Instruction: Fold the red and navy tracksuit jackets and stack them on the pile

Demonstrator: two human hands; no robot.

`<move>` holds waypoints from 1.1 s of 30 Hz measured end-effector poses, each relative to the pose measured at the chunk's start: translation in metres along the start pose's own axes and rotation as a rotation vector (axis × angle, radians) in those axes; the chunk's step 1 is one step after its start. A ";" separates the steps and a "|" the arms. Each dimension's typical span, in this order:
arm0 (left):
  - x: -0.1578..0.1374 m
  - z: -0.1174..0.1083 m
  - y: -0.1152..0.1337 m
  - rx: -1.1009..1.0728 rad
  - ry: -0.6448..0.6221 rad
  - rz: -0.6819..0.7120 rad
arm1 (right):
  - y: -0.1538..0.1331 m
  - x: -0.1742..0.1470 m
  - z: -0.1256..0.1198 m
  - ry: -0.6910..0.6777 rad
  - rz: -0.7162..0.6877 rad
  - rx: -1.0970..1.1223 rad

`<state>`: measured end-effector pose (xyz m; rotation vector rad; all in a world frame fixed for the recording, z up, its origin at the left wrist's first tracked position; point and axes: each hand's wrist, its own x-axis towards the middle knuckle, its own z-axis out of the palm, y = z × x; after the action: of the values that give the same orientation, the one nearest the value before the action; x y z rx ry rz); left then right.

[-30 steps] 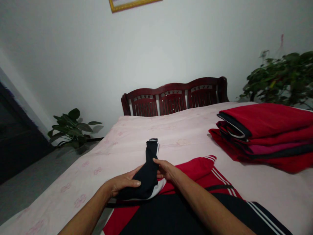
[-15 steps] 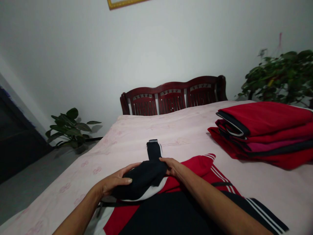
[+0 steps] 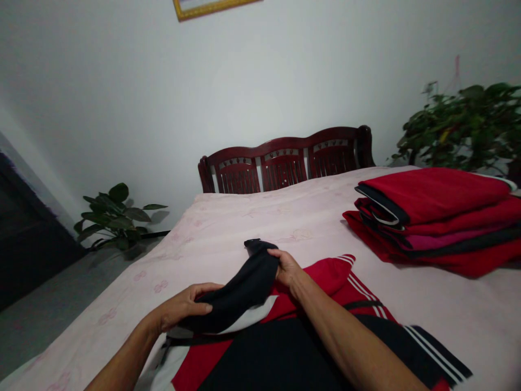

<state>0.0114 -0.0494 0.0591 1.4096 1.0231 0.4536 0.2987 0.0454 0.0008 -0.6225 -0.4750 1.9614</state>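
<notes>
A red, navy and white track jacket (image 3: 280, 347) lies spread on the bed in front of me, with white stripes at its right side. Its dark navy sleeve (image 3: 244, 285) is lifted and bent between my hands. My left hand (image 3: 185, 307) grips the sleeve's near left part, thumb on top and fingers behind the cloth. Farther along, my right hand (image 3: 287, 269) pinches the sleeve's raised edge, thumb on top; its other fingers are partly hidden. The cuff end points away from me, toward the headboard side.
A stack of folded red and navy clothes (image 3: 439, 217) sits on the right of the pink bedsheet (image 3: 228, 222). Beyond the bed stands a dark wooden bench back (image 3: 285, 160). Potted plants grow at the left (image 3: 116, 217) and right (image 3: 468, 130).
My right hand has raised its part of the sleeve a little, and the cuff, flat before, is now pulled up and folded. My left hand has shifted slightly left and down.
</notes>
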 end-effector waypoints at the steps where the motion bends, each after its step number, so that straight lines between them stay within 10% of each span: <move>1: -0.001 -0.003 -0.001 -0.020 0.002 0.022 | -0.009 -0.007 0.002 -0.003 -0.056 0.036; 7: -0.002 -0.015 0.002 -0.062 -0.089 0.080 | -0.022 -0.069 -0.008 -0.133 -0.450 0.284; 16: 0.002 -0.010 -0.030 0.017 0.076 -0.092 | -0.003 -0.081 -0.036 0.142 -0.121 0.125; 23: 0.008 -0.009 -0.007 0.054 0.240 0.057 | -0.044 -0.127 -0.021 0.074 -0.611 0.234; 33: 0.027 -0.017 -0.065 0.485 0.303 -0.086 | 0.018 -0.131 -0.069 0.405 0.011 0.177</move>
<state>-0.0074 -0.0287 -0.0082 1.7485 1.5053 0.3761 0.3785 -0.0756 -0.0344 -0.8822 -0.0470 1.8009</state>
